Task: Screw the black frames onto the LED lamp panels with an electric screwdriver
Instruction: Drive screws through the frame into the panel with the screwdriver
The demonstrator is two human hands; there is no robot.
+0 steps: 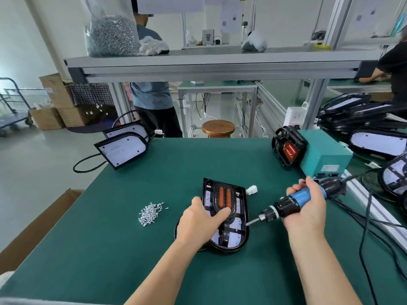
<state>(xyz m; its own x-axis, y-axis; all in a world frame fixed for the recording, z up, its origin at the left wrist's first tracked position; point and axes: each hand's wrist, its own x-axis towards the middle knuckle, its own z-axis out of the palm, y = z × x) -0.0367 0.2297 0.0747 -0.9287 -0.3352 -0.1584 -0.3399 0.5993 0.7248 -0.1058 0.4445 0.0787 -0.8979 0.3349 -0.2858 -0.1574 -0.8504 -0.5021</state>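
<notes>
An LED lamp panel (237, 235) with a black frame and two orange strips lies on the green mat (110, 249) in front of me. My left hand (199, 223) rests on its left side, thumb pressing the frame's middle. My right hand (307, 208) grips a blue and black electric screwdriver (295, 200). Its bit points left and touches the frame's right edge. A pile of small silver screws (150, 213) lies left of the panel.
Two framed panels (123, 148) lean at the mat's far left corner. A teal box (323, 153) with a black fixture stands at the far right, with stacked panels (374, 128) beyond. Cables trail along the right edge. Other people stand behind the bench.
</notes>
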